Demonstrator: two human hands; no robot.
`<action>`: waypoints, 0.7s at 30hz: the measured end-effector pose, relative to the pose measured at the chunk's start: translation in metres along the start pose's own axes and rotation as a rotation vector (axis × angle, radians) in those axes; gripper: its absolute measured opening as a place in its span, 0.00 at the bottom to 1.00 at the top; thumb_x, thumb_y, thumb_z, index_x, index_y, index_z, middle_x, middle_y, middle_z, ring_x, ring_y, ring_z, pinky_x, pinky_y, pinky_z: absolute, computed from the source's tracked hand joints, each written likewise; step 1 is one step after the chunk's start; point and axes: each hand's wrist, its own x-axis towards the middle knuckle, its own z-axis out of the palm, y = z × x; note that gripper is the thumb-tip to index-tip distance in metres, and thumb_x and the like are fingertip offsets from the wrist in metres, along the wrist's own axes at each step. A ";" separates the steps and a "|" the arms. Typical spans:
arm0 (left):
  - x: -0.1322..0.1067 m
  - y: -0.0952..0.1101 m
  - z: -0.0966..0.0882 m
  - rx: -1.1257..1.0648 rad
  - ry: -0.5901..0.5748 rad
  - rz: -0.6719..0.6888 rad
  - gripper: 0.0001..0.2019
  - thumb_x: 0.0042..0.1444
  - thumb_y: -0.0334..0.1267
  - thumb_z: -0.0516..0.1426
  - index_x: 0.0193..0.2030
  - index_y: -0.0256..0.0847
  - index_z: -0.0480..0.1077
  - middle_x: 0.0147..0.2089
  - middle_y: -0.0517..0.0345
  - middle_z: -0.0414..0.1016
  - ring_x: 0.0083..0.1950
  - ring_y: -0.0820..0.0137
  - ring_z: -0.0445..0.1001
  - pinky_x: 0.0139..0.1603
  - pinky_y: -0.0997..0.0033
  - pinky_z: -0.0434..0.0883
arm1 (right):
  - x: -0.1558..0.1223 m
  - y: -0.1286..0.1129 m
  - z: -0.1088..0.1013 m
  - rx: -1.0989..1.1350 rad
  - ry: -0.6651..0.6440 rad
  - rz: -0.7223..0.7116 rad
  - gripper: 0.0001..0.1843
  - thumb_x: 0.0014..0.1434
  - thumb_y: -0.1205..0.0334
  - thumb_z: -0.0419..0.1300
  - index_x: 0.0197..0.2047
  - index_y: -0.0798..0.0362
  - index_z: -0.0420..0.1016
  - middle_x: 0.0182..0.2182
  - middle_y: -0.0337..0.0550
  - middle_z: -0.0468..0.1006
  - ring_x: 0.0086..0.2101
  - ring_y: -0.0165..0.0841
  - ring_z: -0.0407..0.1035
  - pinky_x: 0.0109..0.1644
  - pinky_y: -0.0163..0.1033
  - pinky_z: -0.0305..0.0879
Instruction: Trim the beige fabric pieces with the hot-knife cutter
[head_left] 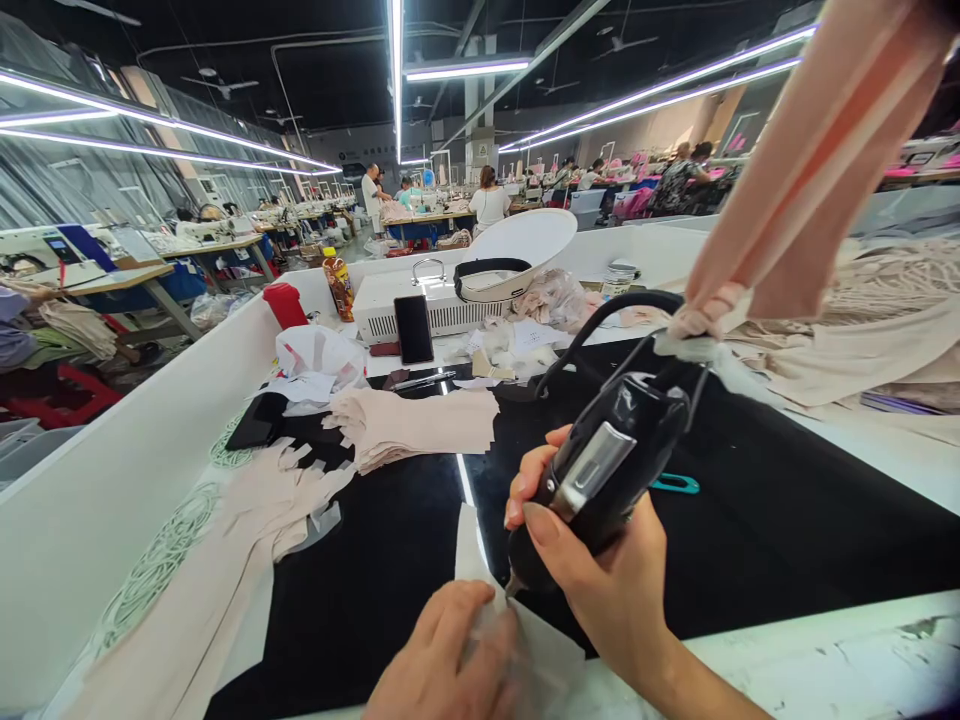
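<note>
Wrapped in my right hand (600, 570) is a black corded hand tool (600, 470) with a silver plate on its side and a narrow pointed tip. Its tip points down at a pale fabric piece (551, 640) on the black work surface (360, 580). My left hand (450, 650) presses on this fabric piece beside the tip, fingers bent and partly blurred. From the tool's top a dark cable (600, 318) curves away, near a hanging pink cloth strip (810, 170) tied in a knot.
A stack of pale fabric pieces (420, 425) lies ahead; longer strips (202, 580) lie left. Behind are a phone (414, 330), a white vented box (382, 305), a bottle (338, 283) and a plastic bag (322, 355). A teal tool (676, 484) lies right. People work farther back.
</note>
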 end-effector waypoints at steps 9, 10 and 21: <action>0.039 -0.046 -0.028 -0.360 -0.140 0.016 0.11 0.73 0.27 0.51 0.54 0.37 0.72 0.55 0.48 0.76 0.57 0.65 0.75 0.64 0.66 0.75 | 0.001 0.000 0.002 -0.014 0.016 -0.014 0.17 0.54 0.72 0.69 0.43 0.46 0.71 0.30 0.34 0.79 0.24 0.29 0.75 0.30 0.34 0.78; 0.039 -0.049 -0.027 -0.370 -0.152 0.016 0.11 0.74 0.28 0.51 0.54 0.38 0.72 0.55 0.49 0.76 0.57 0.65 0.76 0.64 0.66 0.75 | 0.001 0.000 0.002 -0.019 0.018 -0.012 0.17 0.54 0.71 0.69 0.43 0.46 0.71 0.30 0.35 0.79 0.24 0.29 0.75 0.29 0.34 0.78; 0.028 -0.065 -0.025 -0.342 -0.194 0.036 0.12 0.77 0.32 0.49 0.58 0.40 0.72 0.57 0.49 0.77 0.58 0.66 0.77 0.61 0.67 0.76 | 0.000 -0.001 0.003 -0.046 0.037 -0.037 0.17 0.53 0.71 0.69 0.42 0.45 0.72 0.29 0.34 0.79 0.24 0.29 0.74 0.31 0.34 0.78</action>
